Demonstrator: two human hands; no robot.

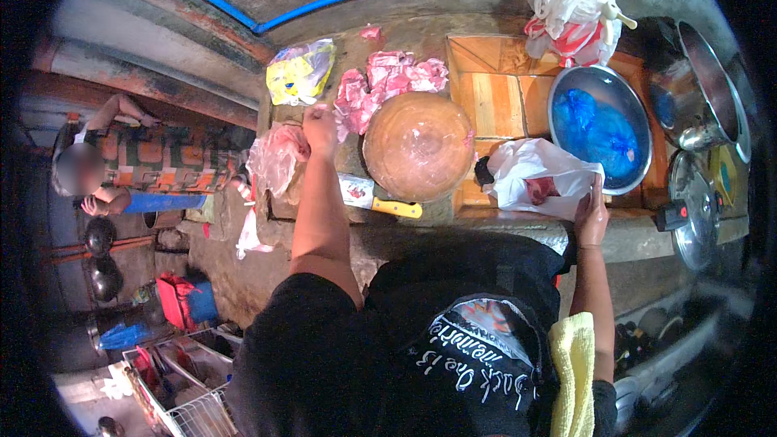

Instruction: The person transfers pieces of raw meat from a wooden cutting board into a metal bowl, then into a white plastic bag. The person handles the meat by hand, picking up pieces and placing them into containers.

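My left hand (320,128) is at the left of the counter with its fingers curled. It lies against a crumpled clear pinkish plastic bag (276,158) and close to cut pieces of raw meat (388,76); whether it grips anything is hidden. On the right, my right hand (590,218) holds the edge of a white plastic bag (513,161), whose mouth gapes to show dark red meat (540,190) inside. Between my hands sits a round wooden chopping block (419,145). A knife with a yellow handle (397,208) and a stained blade lies beside the block, near my left forearm.
A metal basin (598,76) holds blue plastic bags (601,127). Behind it stands a white and red bag (573,6); a large pot (692,85) and glass lid (694,212) are far right. A yellow printed bag (300,73) lies back left. Another person (164,152) is at left.
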